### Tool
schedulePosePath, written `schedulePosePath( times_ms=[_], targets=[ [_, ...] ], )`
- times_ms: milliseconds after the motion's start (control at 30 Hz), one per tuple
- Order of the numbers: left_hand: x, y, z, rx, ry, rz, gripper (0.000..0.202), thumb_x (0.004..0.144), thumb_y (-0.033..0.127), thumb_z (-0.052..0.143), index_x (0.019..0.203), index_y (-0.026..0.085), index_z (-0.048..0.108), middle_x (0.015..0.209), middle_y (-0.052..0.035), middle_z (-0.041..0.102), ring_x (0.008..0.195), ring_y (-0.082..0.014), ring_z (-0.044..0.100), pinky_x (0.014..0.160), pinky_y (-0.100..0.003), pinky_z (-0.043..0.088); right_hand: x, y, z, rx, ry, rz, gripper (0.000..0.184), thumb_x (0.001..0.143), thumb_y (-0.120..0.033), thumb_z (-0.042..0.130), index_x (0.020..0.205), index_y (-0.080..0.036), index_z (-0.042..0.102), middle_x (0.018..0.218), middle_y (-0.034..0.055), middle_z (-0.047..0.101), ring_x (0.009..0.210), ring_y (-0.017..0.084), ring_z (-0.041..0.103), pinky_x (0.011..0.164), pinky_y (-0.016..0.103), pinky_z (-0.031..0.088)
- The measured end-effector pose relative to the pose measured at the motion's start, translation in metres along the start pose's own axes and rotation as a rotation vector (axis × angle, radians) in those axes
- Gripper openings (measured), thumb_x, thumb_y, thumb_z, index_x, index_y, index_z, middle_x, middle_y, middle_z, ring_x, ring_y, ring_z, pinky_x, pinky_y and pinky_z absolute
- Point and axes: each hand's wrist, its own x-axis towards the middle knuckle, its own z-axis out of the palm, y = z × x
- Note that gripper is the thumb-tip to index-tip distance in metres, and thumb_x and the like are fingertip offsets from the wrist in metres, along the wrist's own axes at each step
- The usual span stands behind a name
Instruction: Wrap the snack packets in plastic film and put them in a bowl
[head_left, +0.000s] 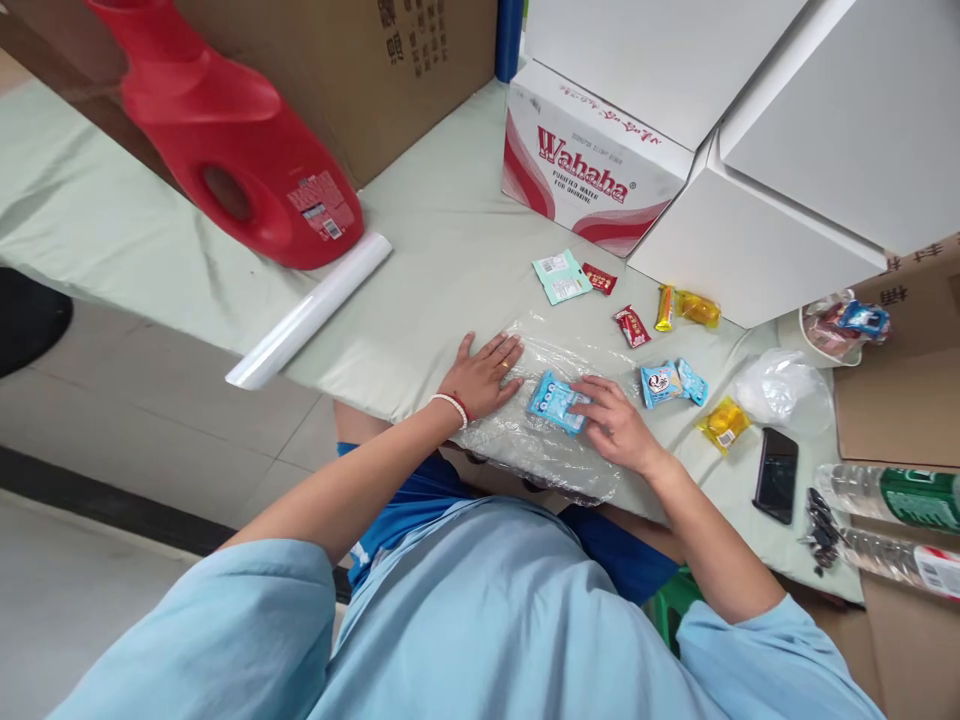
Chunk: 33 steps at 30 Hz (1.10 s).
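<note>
A sheet of clear plastic film (510, 425) lies wrinkled at the table's front edge and hangs a little over it. My left hand (484, 375) rests flat on the film's left side, fingers spread. On the film sits a blue snack packet (556, 402). My right hand (611, 425) has its fingers closed over the packet's right end; part of the thumb is hidden. Just right of this hand are two more light blue packets (664, 384), touching each other. A roll of plastic film (307, 312) lies to the left, beside a red jug (255, 150).
Red sachets (631, 326), a mint green packet (561, 277) and yellow snacks (725, 425) lie around the film. Farther right are a crumpled plastic bag (780, 388), a phone (776, 475), bottles (889, 492) and a filled cup (817, 345). Boxes (589, 170) line the back.
</note>
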Motion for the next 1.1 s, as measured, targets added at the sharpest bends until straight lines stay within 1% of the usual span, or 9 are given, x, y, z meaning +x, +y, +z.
schedulePosePath(
  times_ms=[67,167,267,433,533,667,767,933,1100],
  targets=[
    [0.000,0.000,0.000,-0.002,0.005,-0.003,0.063,0.107,0.049,0.032,0.165,0.026,0.030,0.171,-0.0080,0.032,0.159,-0.0282,0.027,0.129,-0.063,0.002,0.009,-0.015,0.008,-0.047,0.024,0.059,0.039,0.099,-0.032,0.058,0.136,-0.025,0.067,0.148,0.0119,0.060,0.144,0.032,0.046,0.116,0.060,0.044],
    [0.000,0.000,0.000,-0.006,0.005,-0.002,0.063,0.106,0.050,0.032,0.165,0.026,0.031,0.170,-0.0078,0.033,0.159,-0.0293,0.028,0.129,-0.064,0.002,0.018,-0.030,0.026,-0.165,-0.016,0.132,0.051,0.102,-0.039,0.058,0.150,-0.025,0.055,0.158,0.0148,0.050,0.146,0.034,0.043,0.120,0.063,0.036],
    [0.000,0.001,0.000,-0.008,0.011,-0.001,0.063,0.106,0.050,0.032,0.165,0.025,0.031,0.170,-0.0082,0.033,0.159,-0.0289,0.028,0.129,-0.064,0.002,0.014,-0.029,0.040,-0.192,0.000,0.156,0.046,0.105,-0.036,0.052,0.149,-0.024,0.056,0.156,0.0172,0.049,0.144,0.034,0.044,0.117,0.061,0.039],
    [0.000,0.000,0.000,-0.008,0.006,0.002,0.063,0.106,0.050,0.032,0.164,0.025,0.033,0.170,-0.0078,0.033,0.159,-0.0279,0.028,0.129,-0.064,0.002,-0.005,-0.022,0.047,-0.162,0.160,0.197,0.047,0.104,-0.037,0.055,0.149,-0.026,0.055,0.151,0.0188,0.050,0.137,0.034,0.048,0.112,0.060,0.044],
    [0.000,-0.001,0.001,-0.007,0.013,0.004,0.064,0.106,0.050,0.033,0.165,0.024,0.031,0.170,-0.0080,0.033,0.159,-0.0287,0.028,0.129,-0.065,0.003,-0.006,-0.026,0.054,-0.174,0.163,0.247,0.048,0.104,-0.038,0.054,0.151,-0.028,0.053,0.150,0.0175,0.049,0.137,0.034,0.048,0.112,0.060,0.043],
    [-0.002,0.000,0.002,-0.001,0.022,-0.003,0.063,0.106,0.049,0.031,0.164,0.025,0.032,0.170,-0.0082,0.033,0.159,-0.0281,0.028,0.129,-0.065,0.004,0.001,-0.030,0.063,-0.170,0.153,0.282,0.046,0.103,-0.038,0.054,0.148,-0.029,0.056,0.153,0.0168,0.047,0.139,0.034,0.046,0.112,0.059,0.043],
    [-0.003,0.000,0.001,-0.002,0.024,-0.012,0.062,0.107,0.049,0.029,0.164,0.024,0.034,0.170,-0.0085,0.034,0.159,-0.0281,0.029,0.129,-0.066,0.004,0.005,-0.026,0.061,-0.174,0.109,0.263,0.043,0.102,-0.039,0.057,0.145,-0.030,0.060,0.155,0.0159,0.046,0.140,0.034,0.046,0.112,0.058,0.043],
    [-0.006,-0.002,-0.001,-0.004,0.012,-0.012,0.060,0.108,0.047,0.025,0.163,0.024,0.034,0.169,-0.0089,0.034,0.158,-0.0284,0.030,0.128,-0.068,0.004,0.004,-0.010,0.045,-0.119,0.021,0.171,0.041,0.103,-0.041,0.057,0.143,-0.030,0.062,0.153,0.0143,0.050,0.139,0.030,0.049,0.113,0.054,0.044],
    [-0.018,0.000,-0.001,-0.001,0.008,-0.034,0.061,0.108,0.047,0.026,0.164,0.025,0.033,0.169,-0.0095,0.035,0.158,-0.0296,0.032,0.126,-0.072,0.004,0.002,-0.004,0.041,-0.036,0.017,0.155,0.048,0.104,-0.041,0.053,0.150,-0.030,0.054,0.155,0.0137,0.049,0.141,0.029,0.048,0.115,0.055,0.043]
  ],
)
